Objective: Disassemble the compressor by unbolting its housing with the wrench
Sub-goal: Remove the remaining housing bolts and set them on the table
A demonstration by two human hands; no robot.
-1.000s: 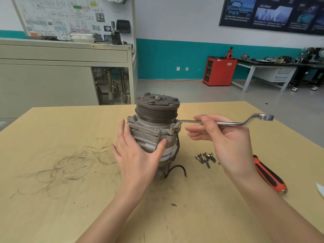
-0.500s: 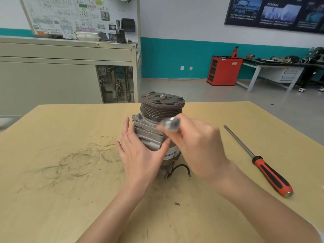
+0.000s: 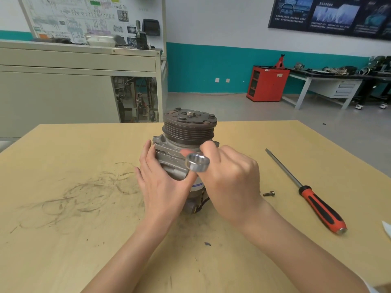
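The yellow table [image 3: 63, 208] carried the compressor [image 3: 186, 132] at its middle, standing on end with the grooved pulley up and its long axis vertical, likely so the housing bolts around the body could be reached from the side. The left hand [image 3: 163, 187] lay spread against the housing's left and near faces, fingers straight and thumb across the front, apparently bracing it against the turning force. The right hand [image 3: 230, 182] was curled round the wrench [image 3: 197, 162], whose free ring end pointed near, toward the camera; its long axis ran near to far into the housing, the far end hidden. A red-handled screwdriver [image 3: 306, 193] lay to the right, tip pointing far-left, with one loose bolt [image 3: 268, 193] just beside the right hand.
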